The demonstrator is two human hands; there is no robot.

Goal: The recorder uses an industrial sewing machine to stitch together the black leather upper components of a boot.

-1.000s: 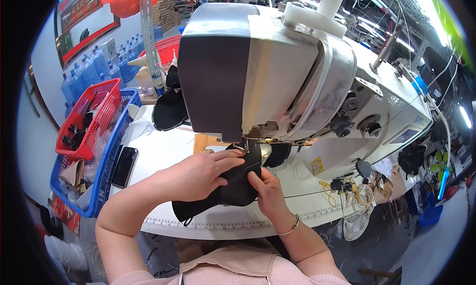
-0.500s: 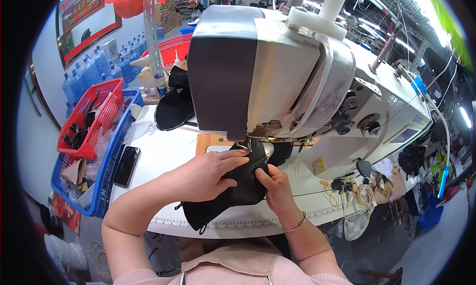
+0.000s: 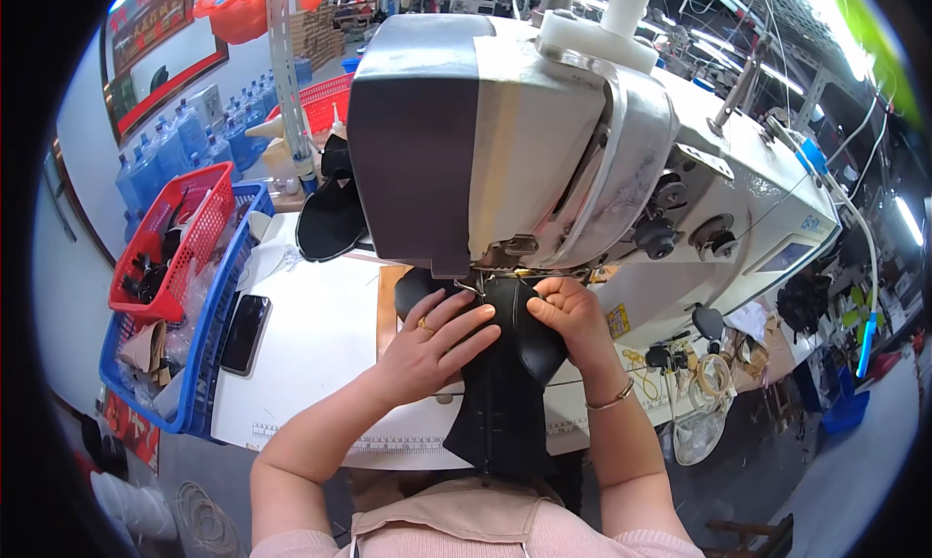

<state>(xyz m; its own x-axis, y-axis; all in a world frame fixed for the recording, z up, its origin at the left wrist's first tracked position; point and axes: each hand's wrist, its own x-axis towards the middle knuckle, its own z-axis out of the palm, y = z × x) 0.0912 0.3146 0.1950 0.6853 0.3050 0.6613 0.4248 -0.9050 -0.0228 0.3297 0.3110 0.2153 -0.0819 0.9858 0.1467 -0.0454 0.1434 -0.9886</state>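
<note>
Pressing down on a soft black leather piece [image 3: 505,383] w/ both hands, a person sits at a big white and grey sewing machine [image 3: 544,141]. The left hand [image 3: 432,349] lies flat on the piece, fingers spread wide, a gold ring on 1 finger. The right hand [image 3: 573,315] is curled narrow and pinches the piece's right edge; a thin bracelet sits on that wrist. The black piece lies under the machine's needle part and hangs down over the front edge of the white table [image 3: 311,364], toward the person's lap. It looks smooth, w/ a seam down the middle.

Signs & labels: a small yellow sticker [image 3: 617,320] on the machine's front, just right of the right hand. A red-framed sign board [image 3: 155,63] hangs far back at the upper left.

Counts: 1 flat black phone [image 3: 245,333] on the table's left side. 2 plastic baskets w/ holes at the left, a red one [image 3: 170,238] sitting in a blue one [image 3: 209,349], both full of small bits. Several big blue water bottles [image 3: 170,150] stand behind them. 1 more dark curved piece [image 3: 330,218] lies left of the machine.
</note>
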